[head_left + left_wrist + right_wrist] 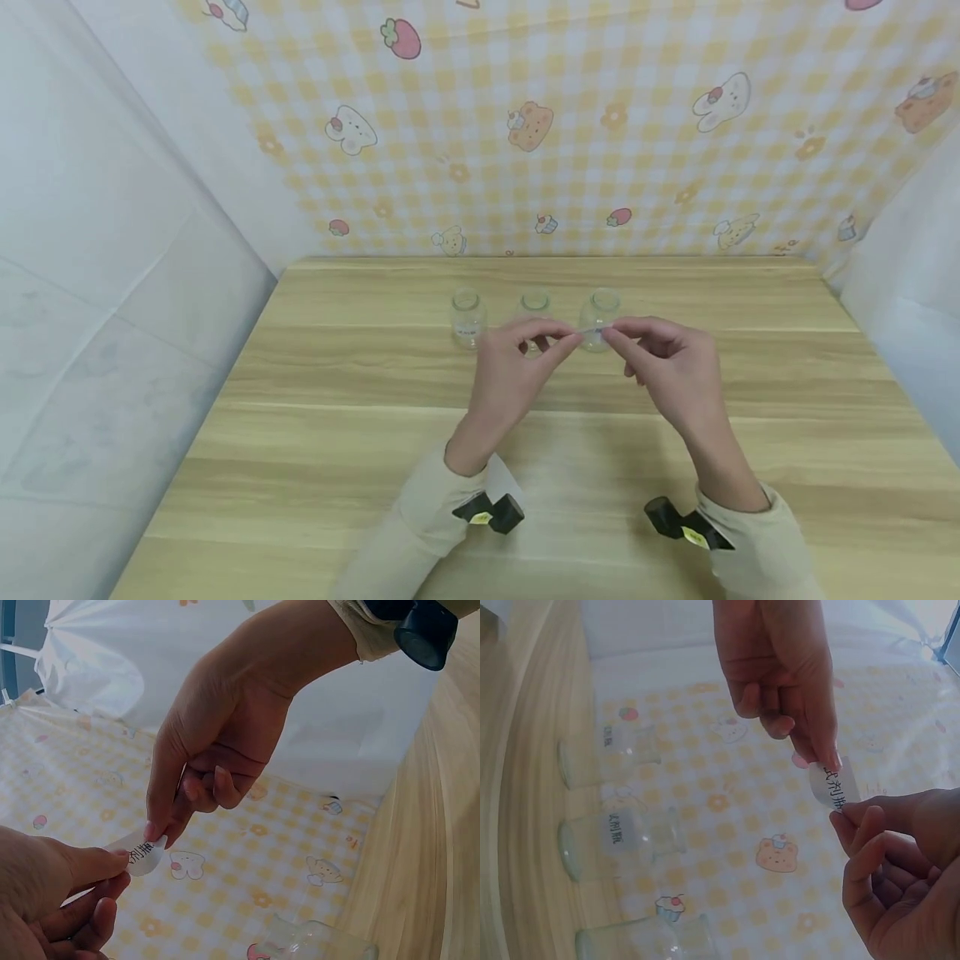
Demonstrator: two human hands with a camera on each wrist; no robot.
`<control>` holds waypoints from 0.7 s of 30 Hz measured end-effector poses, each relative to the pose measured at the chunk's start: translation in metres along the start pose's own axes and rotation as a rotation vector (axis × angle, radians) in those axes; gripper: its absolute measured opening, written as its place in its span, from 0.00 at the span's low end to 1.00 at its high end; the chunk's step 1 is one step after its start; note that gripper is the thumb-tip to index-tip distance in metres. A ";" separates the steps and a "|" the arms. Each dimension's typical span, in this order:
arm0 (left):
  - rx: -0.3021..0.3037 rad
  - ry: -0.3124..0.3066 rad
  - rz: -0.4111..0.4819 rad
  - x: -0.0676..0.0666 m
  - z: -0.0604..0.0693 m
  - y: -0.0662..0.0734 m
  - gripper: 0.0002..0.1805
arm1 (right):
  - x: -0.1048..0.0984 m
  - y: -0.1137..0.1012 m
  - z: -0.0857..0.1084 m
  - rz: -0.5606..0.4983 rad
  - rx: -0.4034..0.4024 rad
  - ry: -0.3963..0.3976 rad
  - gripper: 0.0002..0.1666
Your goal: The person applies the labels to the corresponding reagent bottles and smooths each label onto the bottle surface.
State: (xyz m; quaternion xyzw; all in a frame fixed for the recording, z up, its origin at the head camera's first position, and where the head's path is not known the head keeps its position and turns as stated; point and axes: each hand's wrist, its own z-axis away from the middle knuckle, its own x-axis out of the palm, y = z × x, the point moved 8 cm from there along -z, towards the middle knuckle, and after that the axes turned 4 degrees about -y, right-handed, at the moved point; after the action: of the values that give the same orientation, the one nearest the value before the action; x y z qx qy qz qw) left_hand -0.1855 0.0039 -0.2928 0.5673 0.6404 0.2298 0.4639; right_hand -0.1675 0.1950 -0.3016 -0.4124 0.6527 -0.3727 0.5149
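Note:
A small white label (819, 782) with black handwritten characters is stretched between both hands, in front of the right-hand jar in the head view. My left hand (513, 371) pinches one end between thumb and fingertips. The other end is pinched by my right hand (678, 375). Behind them three clear glass jars stand upright in a row: the left jar (467, 312), the middle jar (536, 302) and the right jar (604, 302). In the right wrist view the top jar (592, 761) and the centre jar (592, 847) carry similar labels; the bottom jar (622, 941) is partly cut off.
The wooden table (300, 433) extends to a yellow checked cloth (465, 125) hanging at its back edge. White sheeting (112, 333) hangs along the left side. A white paper (504, 479) lies partly hidden under my left wrist.

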 end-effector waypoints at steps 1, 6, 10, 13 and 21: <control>-0.004 -0.002 0.004 0.002 -0.002 -0.001 0.06 | -0.001 0.002 -0.002 0.000 0.006 0.008 0.13; 0.000 0.015 -0.013 0.009 -0.013 -0.007 0.06 | -0.007 0.012 -0.011 -0.010 0.030 0.041 0.17; 0.026 0.012 -0.031 0.017 -0.022 -0.010 0.06 | -0.013 0.018 -0.018 0.025 0.023 0.056 0.15; 0.015 -0.006 -0.020 0.024 -0.027 -0.017 0.06 | -0.016 0.023 -0.023 0.042 0.021 0.051 0.14; -0.062 -0.042 -0.003 0.041 -0.035 -0.045 0.06 | -0.014 0.045 -0.034 0.047 0.089 0.002 0.19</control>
State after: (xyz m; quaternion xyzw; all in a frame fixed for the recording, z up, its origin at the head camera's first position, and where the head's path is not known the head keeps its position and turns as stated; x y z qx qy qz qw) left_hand -0.2352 0.0393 -0.3276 0.5566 0.6239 0.2367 0.4949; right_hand -0.2056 0.2273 -0.3310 -0.3732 0.6455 -0.3893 0.5408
